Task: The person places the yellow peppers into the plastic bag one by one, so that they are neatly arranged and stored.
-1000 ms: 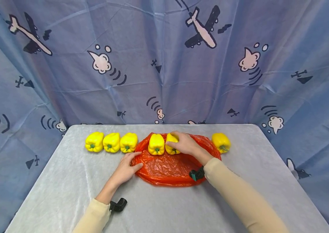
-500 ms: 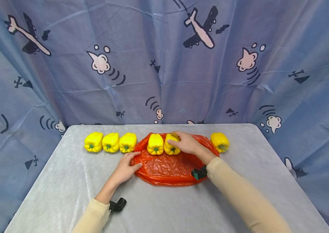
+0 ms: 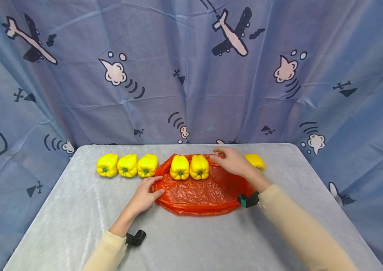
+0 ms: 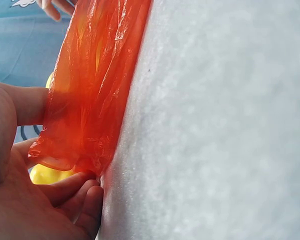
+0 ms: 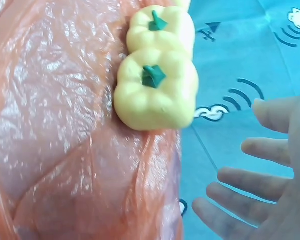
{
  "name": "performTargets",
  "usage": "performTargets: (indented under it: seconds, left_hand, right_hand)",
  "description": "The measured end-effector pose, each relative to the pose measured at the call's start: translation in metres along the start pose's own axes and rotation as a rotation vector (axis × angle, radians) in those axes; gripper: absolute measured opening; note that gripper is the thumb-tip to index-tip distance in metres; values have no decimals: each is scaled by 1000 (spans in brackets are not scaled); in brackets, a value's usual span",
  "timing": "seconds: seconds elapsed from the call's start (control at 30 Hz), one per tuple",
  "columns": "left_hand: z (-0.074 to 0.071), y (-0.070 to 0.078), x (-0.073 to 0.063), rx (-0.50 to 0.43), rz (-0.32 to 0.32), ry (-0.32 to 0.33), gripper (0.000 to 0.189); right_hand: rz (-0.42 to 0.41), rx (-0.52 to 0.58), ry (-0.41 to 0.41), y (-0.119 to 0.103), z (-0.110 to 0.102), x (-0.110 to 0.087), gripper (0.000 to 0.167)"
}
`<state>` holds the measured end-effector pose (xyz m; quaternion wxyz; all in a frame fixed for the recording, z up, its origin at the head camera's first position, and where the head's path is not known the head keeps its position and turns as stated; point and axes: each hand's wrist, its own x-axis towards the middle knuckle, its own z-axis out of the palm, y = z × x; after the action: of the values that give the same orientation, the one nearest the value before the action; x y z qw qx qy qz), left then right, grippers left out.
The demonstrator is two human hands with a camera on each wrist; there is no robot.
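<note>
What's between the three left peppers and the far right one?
In the head view: the red bag, two yellow peppers and the right hand.

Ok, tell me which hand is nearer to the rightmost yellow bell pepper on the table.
Right. In the head view, the right hand is just left of that yellow bell pepper, partly hiding it; the left hand is farther off, at the red plastic bag's left edge.

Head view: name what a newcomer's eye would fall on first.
Likely the red bag near the middle, with two yellow peppers side by side at its far edge. Next, three more peppers in a row to its left, and the empty right hand by its far right edge.
</note>
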<state>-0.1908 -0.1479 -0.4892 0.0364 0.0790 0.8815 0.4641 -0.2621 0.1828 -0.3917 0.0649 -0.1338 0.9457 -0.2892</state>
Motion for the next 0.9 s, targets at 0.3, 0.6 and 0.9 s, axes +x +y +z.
performTargets:
  seconds: [0.3, 0.6, 0.9]
  left_hand:
    - [-1, 0, 1, -3, -3, -6, 51]
    - [-1, 1, 0, -3, -4, -2, 51]
    - [0, -2, 1, 7, 5, 3, 50]
  right_hand:
    - [-1, 26, 128, 21, -22, -20, 55]
    - [8, 46, 235, 46, -38, -35, 51]
    - [29, 41, 315, 67, -47, -45, 49]
